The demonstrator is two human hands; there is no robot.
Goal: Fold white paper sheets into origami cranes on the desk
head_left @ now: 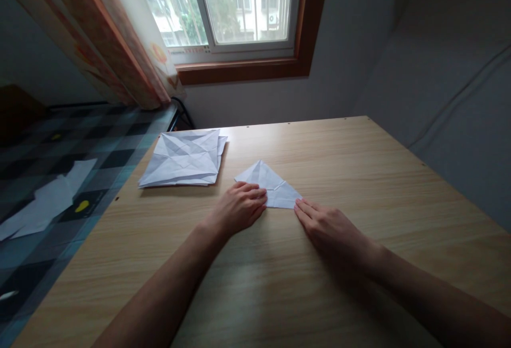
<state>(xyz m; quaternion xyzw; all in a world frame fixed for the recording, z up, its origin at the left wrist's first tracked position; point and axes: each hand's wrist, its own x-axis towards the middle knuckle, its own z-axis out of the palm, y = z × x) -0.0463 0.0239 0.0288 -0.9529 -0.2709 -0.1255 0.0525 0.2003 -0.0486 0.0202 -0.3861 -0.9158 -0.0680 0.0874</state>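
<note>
A small folded sheet of white paper point(275, 184) lies flat on the wooden table point(319, 148), roughly triangular, with crease lines showing on it. My left hand point(244, 205) rests on its left side, fingers stretched out and lying flat over the paper. At the paper's right corner, the fingertips of my right hand point(325, 225) press down, the fingers straight and close together. Neither hand is wrapped around anything. Part of the paper's near left edge is hidden under my left hand.
A stack of creased white paper sheets point(186, 157) sits at the table's far left corner. Left of the table, a bed with a checked cover point(115, 159) bears white paper scraps point(51, 199). Beyond the table are a wall, a curtain point(107, 34) and a barred window point(243, 7).
</note>
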